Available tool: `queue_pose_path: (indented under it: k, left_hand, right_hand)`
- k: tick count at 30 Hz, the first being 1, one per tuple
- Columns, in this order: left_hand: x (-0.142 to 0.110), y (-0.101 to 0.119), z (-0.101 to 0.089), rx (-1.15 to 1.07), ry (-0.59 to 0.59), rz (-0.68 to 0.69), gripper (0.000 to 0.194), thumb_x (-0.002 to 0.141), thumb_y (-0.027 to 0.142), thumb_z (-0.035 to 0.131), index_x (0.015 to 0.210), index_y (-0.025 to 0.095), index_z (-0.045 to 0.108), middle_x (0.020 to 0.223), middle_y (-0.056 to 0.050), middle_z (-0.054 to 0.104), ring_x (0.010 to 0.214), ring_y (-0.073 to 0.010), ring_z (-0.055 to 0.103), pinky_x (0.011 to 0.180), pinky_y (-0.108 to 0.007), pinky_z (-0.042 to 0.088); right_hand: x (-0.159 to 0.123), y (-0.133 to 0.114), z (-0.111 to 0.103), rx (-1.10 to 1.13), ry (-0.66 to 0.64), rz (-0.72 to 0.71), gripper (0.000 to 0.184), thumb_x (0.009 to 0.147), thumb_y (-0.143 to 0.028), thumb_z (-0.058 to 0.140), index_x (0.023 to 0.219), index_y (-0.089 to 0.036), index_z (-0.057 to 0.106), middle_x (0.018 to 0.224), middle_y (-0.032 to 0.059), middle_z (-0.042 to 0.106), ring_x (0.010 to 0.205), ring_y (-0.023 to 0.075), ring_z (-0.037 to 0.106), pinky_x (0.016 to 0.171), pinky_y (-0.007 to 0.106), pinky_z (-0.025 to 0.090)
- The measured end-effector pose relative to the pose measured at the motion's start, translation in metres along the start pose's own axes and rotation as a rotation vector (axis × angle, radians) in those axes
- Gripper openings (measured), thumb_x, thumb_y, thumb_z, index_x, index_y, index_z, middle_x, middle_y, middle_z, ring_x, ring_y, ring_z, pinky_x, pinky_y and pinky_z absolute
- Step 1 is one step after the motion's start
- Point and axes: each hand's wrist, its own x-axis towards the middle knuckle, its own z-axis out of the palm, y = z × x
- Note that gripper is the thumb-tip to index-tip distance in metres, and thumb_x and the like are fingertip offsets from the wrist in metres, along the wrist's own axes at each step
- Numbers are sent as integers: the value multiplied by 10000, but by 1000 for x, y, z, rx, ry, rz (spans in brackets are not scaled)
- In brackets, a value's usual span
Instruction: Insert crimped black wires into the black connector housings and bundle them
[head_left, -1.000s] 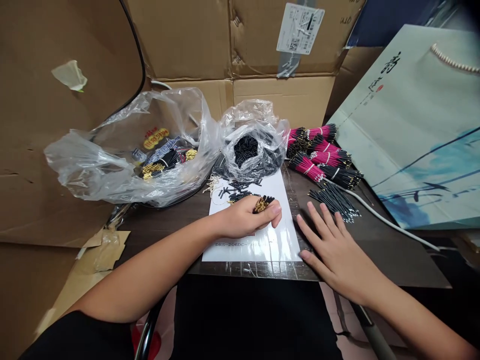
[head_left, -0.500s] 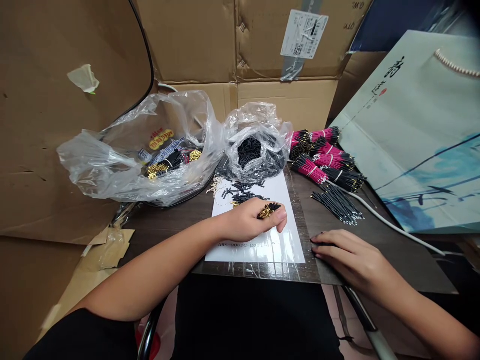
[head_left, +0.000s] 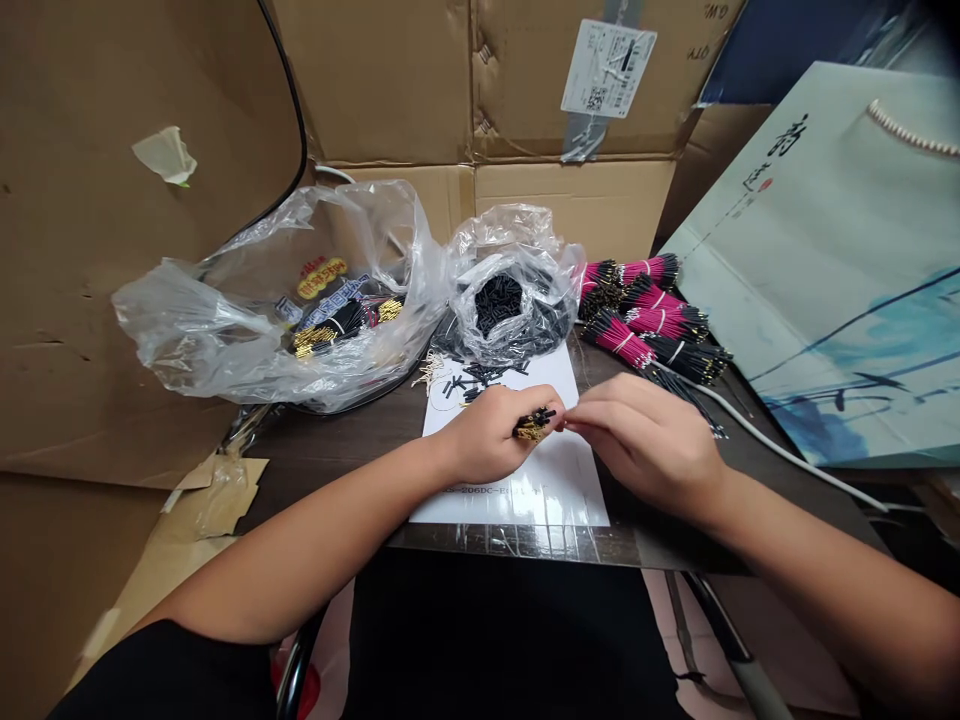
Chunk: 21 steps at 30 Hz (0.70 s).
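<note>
Black-gold pins (head_left: 532, 426), pink-black bundles (head_left: 661, 320)

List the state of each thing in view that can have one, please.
Left hand, closed around gold-and-black bunch.
Right hand, fingertips pinched, contents unclear.
Large plastic bag, open, partly filled.
Smaller plastic bag, open, filled.
Pink-and-black bundles, tied.
White sheet, flat, partly covered.
Loose black pieces, scattered.

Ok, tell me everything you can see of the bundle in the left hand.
The bundle is a tight cluster of many thin pieces, with metallic-looking gold ends and black tips crowded together. The left hand wraps around it, so mainly the ends show, facing the camera; the rest is hidden in the grip. It is held above the white sheet. The right hand is close by; whether it touches the bundle is unclear.
</note>
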Motion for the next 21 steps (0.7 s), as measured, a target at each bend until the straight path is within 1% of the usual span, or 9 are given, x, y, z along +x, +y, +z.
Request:
queue_pose_path:
  k: [1,3,6,10,13,17,19,21]
  left_hand:
    - [0,-2,-1,5,32,7,147,923,212,417,864,158,540,743,4,578,616,-94,526,641,-203,402]
    - [1,-7,-2,31,71,14,131,916,205,426,864,157,536,714,9,565,615,-97,517,641,-208,396]
    - [2,-12,-4,71,54,15,91,885,156,443,852,161,528,717,12,572,632,-97,514,643,-203,384]
    - [2,-12,-1,85,3,-13,76,875,153,444,836,169,507,717,14,585,613,-96,517,628,-198,381]
    - [2,-11,0,94,8,-23,62,876,162,447,853,174,503,686,23,570,592,-95,510,620,-197,378]
    - [2,-12,1,109,19,-17,70,892,202,449,845,178,495,638,37,538,563,-93,494,607,-198,372]
    - [2,-13,2,113,25,-4,58,882,186,452,844,180,495,632,42,535,556,-90,492,610,-198,373]
    - [2,-14,2,118,21,4,65,877,169,445,846,179,502,637,41,539,560,-90,496,617,-198,377]
  right_hand:
    - [7,2,4,31,29,-14,232,834,-94,612,1043,-194,597,900,46,673,812,156,594,754,312,503]
    - [15,7,13,83,96,27,199,826,-141,654,1006,-203,598,858,20,680,769,133,615,737,284,513]
    - [13,12,22,124,188,123,211,787,-173,713,961,-200,598,816,3,680,725,116,628,706,257,515]
    - [5,12,25,164,182,132,193,770,-148,723,928,-178,617,808,17,680,721,124,624,701,269,507]
    - [3,10,24,219,173,196,146,777,-168,716,889,-171,623,809,24,675,725,130,617,686,278,498]
    - [2,9,25,269,157,246,87,814,-125,657,881,-171,626,826,23,674,752,128,617,707,282,500]
    - [1,8,25,280,177,271,112,814,-103,648,898,-174,626,840,23,673,768,129,617,718,285,503]
    - [0,6,24,289,225,280,143,803,-83,651,909,-177,627,842,22,671,775,130,618,716,285,505]
